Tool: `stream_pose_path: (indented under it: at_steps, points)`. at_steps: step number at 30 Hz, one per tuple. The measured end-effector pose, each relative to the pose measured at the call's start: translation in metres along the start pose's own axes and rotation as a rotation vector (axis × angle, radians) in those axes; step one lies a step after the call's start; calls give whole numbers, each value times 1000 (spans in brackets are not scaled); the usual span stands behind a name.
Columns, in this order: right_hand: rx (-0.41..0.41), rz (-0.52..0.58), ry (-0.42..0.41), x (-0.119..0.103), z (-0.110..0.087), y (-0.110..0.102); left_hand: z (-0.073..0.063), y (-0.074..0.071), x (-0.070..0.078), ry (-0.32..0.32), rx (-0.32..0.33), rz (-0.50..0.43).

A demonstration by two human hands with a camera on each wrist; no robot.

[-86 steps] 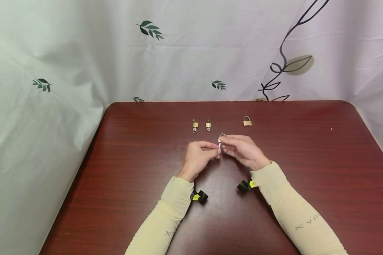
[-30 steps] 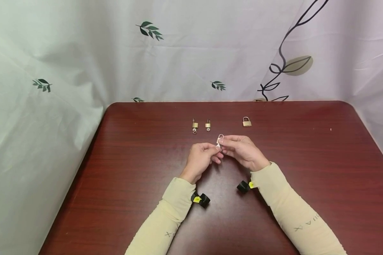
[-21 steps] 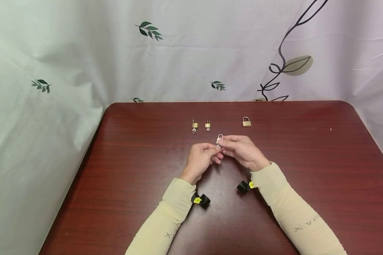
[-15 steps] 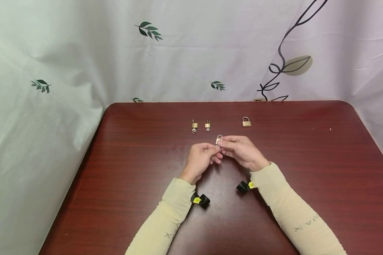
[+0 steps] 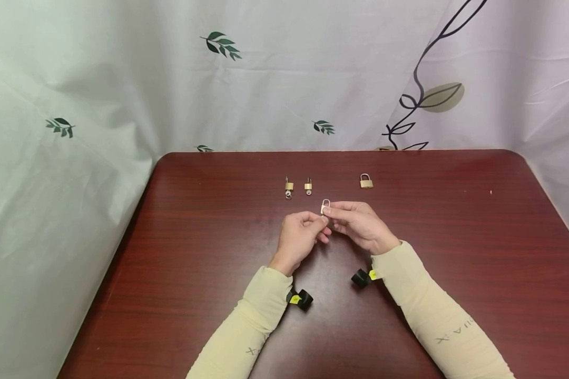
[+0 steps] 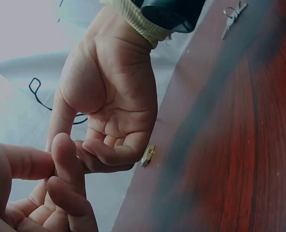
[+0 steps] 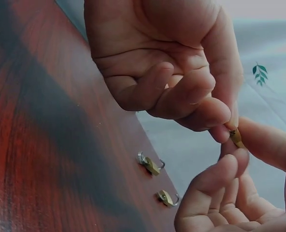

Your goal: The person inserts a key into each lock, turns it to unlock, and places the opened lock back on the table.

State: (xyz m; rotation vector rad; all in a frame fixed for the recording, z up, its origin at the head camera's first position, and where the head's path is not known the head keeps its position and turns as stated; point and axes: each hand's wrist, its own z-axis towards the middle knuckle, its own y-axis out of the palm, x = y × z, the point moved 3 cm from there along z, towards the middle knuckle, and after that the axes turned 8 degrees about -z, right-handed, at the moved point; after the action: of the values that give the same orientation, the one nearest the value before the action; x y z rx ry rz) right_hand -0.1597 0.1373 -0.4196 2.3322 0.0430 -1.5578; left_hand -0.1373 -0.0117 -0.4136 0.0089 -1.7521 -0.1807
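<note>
My right hand pinches a small brass padlock between thumb and fingers, its shackle pointing up and away. Just below it, my left hand pinches a key at the padlock's underside; fingertips cover nearly all of the key. In the right wrist view a bit of the brass body shows between the fingertips of both hands. Seen from the left wrist, fingers hide the padlock and key.
Two small padlocks with keys in them and raised shackles lie behind my left hand. A larger padlock lies farther right. Keys on a ring rest on the reddish-brown table. A patterned curtain hangs behind.
The key's shaft showed between the hands at first; my left hand has since moved up against the padlock, and fingertips now cover the key. The right hand has barely shifted.
</note>
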Motion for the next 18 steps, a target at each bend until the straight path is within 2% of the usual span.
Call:
stream_pose_path:
  at_steps: [6,12,18]
  points:
    - [41,-17,-18,0,0,1,-2,0,2,54,21,50]
    - [81,-53,-31,0,0,2,-3,0,3,73,37,140]
    - [87,-87,-54,1,1,2,-4,-1,3,96,49,219]
